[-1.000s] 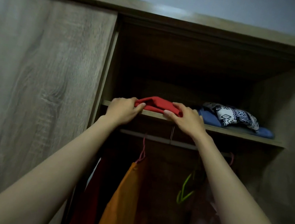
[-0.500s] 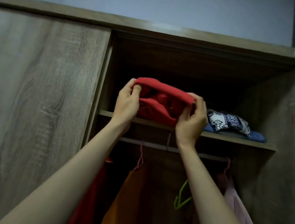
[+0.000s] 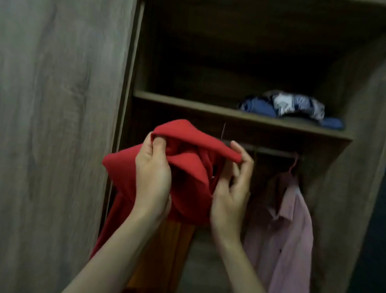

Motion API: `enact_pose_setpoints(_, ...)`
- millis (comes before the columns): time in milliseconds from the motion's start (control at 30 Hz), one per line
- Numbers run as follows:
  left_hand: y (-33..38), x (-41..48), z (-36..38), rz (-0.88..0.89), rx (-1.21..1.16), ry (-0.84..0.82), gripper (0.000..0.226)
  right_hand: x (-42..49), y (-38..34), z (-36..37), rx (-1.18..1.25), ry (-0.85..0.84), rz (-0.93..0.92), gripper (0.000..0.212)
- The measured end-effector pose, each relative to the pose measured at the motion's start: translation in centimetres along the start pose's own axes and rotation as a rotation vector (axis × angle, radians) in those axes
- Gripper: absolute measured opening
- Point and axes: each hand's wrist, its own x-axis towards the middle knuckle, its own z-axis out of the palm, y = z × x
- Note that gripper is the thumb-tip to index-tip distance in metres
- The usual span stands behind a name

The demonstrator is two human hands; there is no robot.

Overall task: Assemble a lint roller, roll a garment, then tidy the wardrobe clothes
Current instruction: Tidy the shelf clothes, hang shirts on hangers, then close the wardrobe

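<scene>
Red garment (image 3: pixel 191 171): one, both hands' grip closed on it; left hand (image 3: pixel 152 178), right hand (image 3: pixel 232 191).

red garment (image 3: pixel 191 171) lifted off shelf (image 3: pixel 217 110), lowered before rail, unfolding between both hands

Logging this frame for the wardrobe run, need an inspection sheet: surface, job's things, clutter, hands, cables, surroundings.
Surface: wardrobe shelf, left part bare.
Job's things: red garment held in the air below the shelf, partly unfolded; lint roller not seen.
Clutter: folded blue and patterned clothes on the shelf's right side.
Grippers: left hand and right hand both grip the red garment.
Cables: nothing seen.
Surroundings: pink shirt and orange garment hang from the rail; sliding door covers the left half.
</scene>
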Motion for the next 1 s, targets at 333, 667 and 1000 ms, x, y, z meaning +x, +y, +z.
enact_pose_setpoints(333, -8.0, -9.6, -5.0, -0.498, -0.100, 0.147, 0.031, -14.3, 3.8, -7.9, 0.094, -0.172, 0.545, 0.066)
enact_pose_setpoints(667, -9.6, -9.9, -5.1, -0.663, -0.254, 0.296, 0.020, -13.7, 4.8, -11.7, -0.059, -0.260, 0.532, 0.083)
enact_pose_setpoints(1000, -12.8, -9.3, -12.4, -0.257, 1.091, -0.023, 0.025, -11.7, 6.1, -14.7, 0.223, 0.086, 0.846, 0.035)
